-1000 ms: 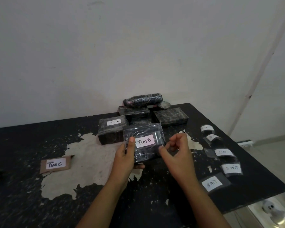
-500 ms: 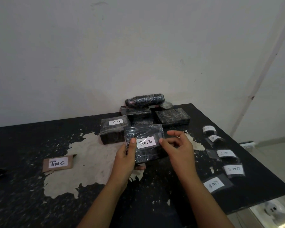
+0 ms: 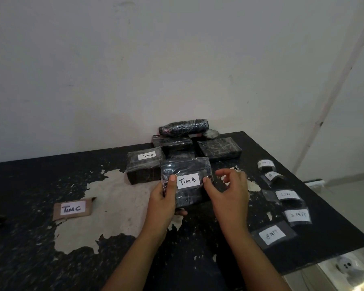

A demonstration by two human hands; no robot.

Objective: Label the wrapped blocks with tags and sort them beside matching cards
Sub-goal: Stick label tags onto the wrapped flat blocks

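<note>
Right hand [image 3: 227,192] fingers raised (tags [image 3: 287,194] beside)

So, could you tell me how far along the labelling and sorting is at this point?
Done: one wrapped block on the table already wears a Tim B tag. In hand: the left hand grips a second block while the right hand's thumb presses on its Tim B tag. Left: untagged blocks at the back, loose tags on the right, and nothing beside the Tim C card.
</note>
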